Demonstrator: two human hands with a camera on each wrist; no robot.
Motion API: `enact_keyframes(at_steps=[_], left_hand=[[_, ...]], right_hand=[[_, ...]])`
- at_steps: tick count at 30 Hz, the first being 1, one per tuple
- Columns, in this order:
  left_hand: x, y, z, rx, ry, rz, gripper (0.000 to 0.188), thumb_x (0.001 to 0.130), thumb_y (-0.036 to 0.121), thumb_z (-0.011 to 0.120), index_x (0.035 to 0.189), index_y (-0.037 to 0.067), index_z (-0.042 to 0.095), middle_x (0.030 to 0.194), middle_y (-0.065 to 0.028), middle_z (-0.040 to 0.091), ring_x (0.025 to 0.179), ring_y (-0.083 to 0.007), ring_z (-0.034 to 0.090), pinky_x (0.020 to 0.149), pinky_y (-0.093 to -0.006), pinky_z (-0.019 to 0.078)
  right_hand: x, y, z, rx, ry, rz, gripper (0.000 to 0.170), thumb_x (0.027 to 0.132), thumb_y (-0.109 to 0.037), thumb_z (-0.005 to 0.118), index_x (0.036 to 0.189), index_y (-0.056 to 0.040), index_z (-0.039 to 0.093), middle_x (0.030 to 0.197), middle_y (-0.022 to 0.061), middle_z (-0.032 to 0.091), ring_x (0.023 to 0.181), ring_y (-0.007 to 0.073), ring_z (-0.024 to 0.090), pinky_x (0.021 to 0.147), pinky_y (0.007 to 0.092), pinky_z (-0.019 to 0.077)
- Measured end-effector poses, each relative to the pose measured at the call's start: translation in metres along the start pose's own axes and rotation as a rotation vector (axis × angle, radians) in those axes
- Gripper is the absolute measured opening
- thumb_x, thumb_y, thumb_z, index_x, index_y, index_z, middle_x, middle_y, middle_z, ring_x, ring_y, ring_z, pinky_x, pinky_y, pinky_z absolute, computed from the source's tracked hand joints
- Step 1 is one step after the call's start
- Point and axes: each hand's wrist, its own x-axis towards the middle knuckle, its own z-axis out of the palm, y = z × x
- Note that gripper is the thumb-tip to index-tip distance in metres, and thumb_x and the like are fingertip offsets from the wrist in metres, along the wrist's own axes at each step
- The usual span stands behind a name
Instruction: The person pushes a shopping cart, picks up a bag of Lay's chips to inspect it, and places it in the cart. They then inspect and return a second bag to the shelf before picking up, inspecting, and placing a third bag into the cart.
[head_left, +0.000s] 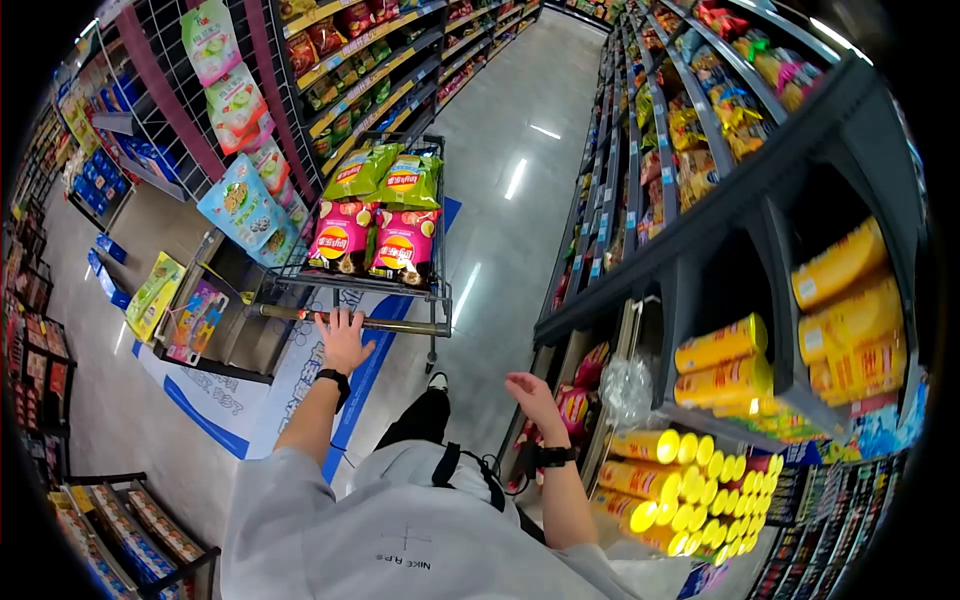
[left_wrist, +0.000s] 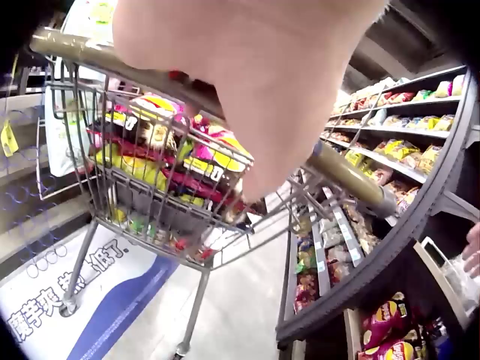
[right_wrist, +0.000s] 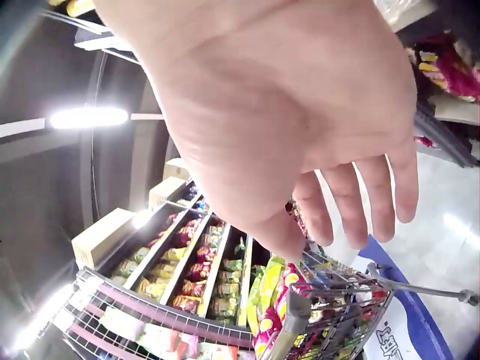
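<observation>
My left hand [head_left: 345, 342] rests on the handle [head_left: 395, 326] of a shopping cart, fingers extended over the bar and thumb spread on the near side. In the left wrist view the palm [left_wrist: 255, 82] covers the middle of the bar. Inside the cart basket [left_wrist: 150, 196] stand green chip bags [head_left: 410, 180] at the back and pink chip bags [head_left: 403, 245] in front. My right hand [head_left: 537, 402] is held in the air right of the cart, beside the shelf. Its palm [right_wrist: 292, 112] and loosely bent fingers show nothing held.
On the right, a dark shelf unit [head_left: 690, 265] holds yellow canisters [head_left: 722, 358], with more stacked lower down. A wire rack [head_left: 160, 60] with hanging snack packs stands left of the cart. Ahead, an aisle floor [head_left: 510, 130] runs between snack shelves. A blue-and-white floor sticker [head_left: 290, 390] lies underneath.
</observation>
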Motion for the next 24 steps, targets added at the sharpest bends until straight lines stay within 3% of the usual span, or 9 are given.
enact_keyframes(at_steps=[1,2,6,12,17,19,21,23,24], left_hand=[[0.008,0.007,0.003,-0.012,-0.043,-0.044,0.074,0.07,0.04,0.077,0.132,0.012,0.049,0.134,-0.018,0.045,0.133,-0.038,0.034,0.111,-0.0695,0.0095],[0.018,0.011,0.009,-0.044,0.105,-0.024,0.064,0.067,0.038,0.078,0.119,0.01,0.054,0.12,-0.0164,0.049,0.127,-0.038,0.037,0.11,-0.0718,0.0086],[0.05,0.016,0.031,-0.116,0.201,-0.015,0.063,0.064,0.032,0.077,0.118,0.009,0.055,0.117,-0.0171,0.047,0.127,-0.0419,0.035,0.107,-0.0763,0.0045],[0.072,0.018,0.031,-0.132,0.107,-0.12,0.054,0.065,0.03,0.077,0.112,0.01,0.057,0.12,-0.0149,0.047,0.134,-0.0413,0.032,0.107,-0.0764,0.0074],[0.078,0.025,0.005,-0.123,0.033,-0.224,0.058,0.065,0.042,0.079,0.11,0.01,0.059,0.127,-0.0178,0.048,0.136,-0.0415,0.031,0.109,-0.0746,0.0058],[0.086,0.028,-0.017,-0.18,-0.027,-0.174,0.064,0.066,0.049,0.078,0.112,0.01,0.059,0.133,-0.0206,0.046,0.139,-0.0415,0.028,0.111,-0.0718,0.0045],[0.087,0.031,-0.022,-0.084,-0.132,-0.217,0.074,0.068,0.055,0.077,0.124,0.009,0.057,0.143,-0.0234,0.039,0.141,-0.0434,0.025,0.113,-0.0681,0.0087],[0.085,0.045,-0.014,-0.093,-0.031,-0.43,0.082,0.073,0.056,0.074,0.136,0.009,0.05,0.151,-0.0234,0.03,0.142,-0.0454,0.023,0.113,-0.0649,0.0153],[0.091,0.061,-0.017,-0.056,-0.046,-0.586,0.089,0.079,0.057,0.07,0.147,0.009,0.037,0.153,-0.0292,0.023,0.141,-0.0483,0.022,0.113,-0.0597,0.0222]], right_hand=[[0.018,-0.008,-0.002,-0.017,-0.026,0.001,0.031,0.092,-0.017,0.067,0.117,0.0008,0.064,0.101,0.0027,0.068,0.095,0.01,0.061,0.085,0.026,0.0483],[0.041,-0.019,-0.004,-0.028,-0.034,0.01,0.031,0.092,-0.017,0.067,0.117,0.0008,0.064,0.101,0.0027,0.068,0.095,0.01,0.061,0.085,0.026,0.0483],[0.123,-0.067,-0.009,-0.119,-0.129,-0.055,0.032,0.092,-0.018,0.067,0.117,0.002,0.063,0.106,0.0054,0.068,0.098,0.0121,0.063,0.086,0.0272,0.0489],[0.245,-0.095,0.009,-0.215,-0.269,0.02,0.038,0.091,-0.024,0.068,0.119,0.0015,0.062,0.108,0.0089,0.068,0.098,0.0155,0.065,0.088,0.0293,0.0503],[0.32,-0.091,0.036,-0.497,-0.62,-0.121,0.045,0.091,-0.027,0.069,0.127,-0.0014,0.059,0.119,0.0118,0.066,0.102,0.0207,0.064,0.09,0.0327,0.0505],[0.354,-0.096,0.029,-0.503,-0.765,-0.106,0.047,0.091,-0.028,0.069,0.13,-0.0027,0.058,0.122,0.0114,0.065,0.105,0.0199,0.063,0.091,0.0331,0.05],[0.385,-0.09,0.015,-0.27,-0.908,-0.052,0.048,0.091,-0.028,0.069,0.13,-0.0027,0.058,0.121,0.0103,0.065,0.104,0.0182,0.062,0.091,0.0325,0.0498],[0.42,-0.106,-0.018,-0.233,-0.954,-0.039,0.046,0.091,-0.028,0.069,0.127,-0.0014,0.06,0.114,0.006,0.067,0.101,0.016,0.062,0.09,0.0313,0.0496],[0.44,-0.106,-0.037,-0.236,-0.948,-0.005,0.046,0.091,-0.029,0.069,0.126,-0.001,0.06,0.111,0.0046,0.068,0.099,0.0156,0.062,0.089,0.0306,0.0495]])
